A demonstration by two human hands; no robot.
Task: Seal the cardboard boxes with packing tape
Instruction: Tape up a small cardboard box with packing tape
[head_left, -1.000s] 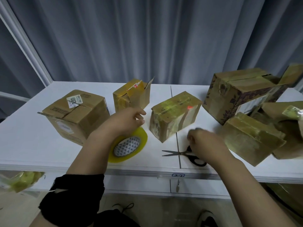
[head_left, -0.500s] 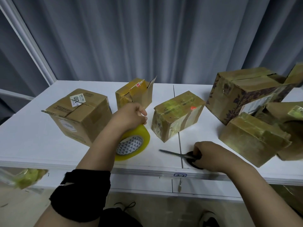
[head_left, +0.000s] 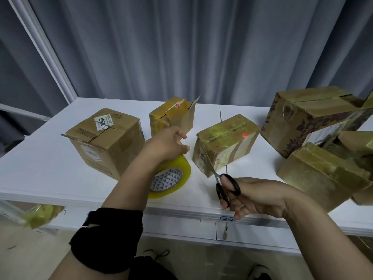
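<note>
Right hand [head_left: 260, 197] lifted scissors [head_left: 236, 185]; left hand [head_left: 165, 144] grips one tape roll [head_left: 173, 178].

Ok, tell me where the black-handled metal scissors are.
Head view, lower right: the black-handled metal scissors sit in the right hand, blades by the middle taped cardboard box.

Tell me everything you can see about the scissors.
The scissors have two black loop handles, plastic by the look, and slim grey metal blades that look nearly closed. The right hand grips them, fingers through the loops, near the table's front edge. The blades point away and slightly left, with the tips over the lower corner of the middle taped box. Whether they touch it is unclear.
</note>
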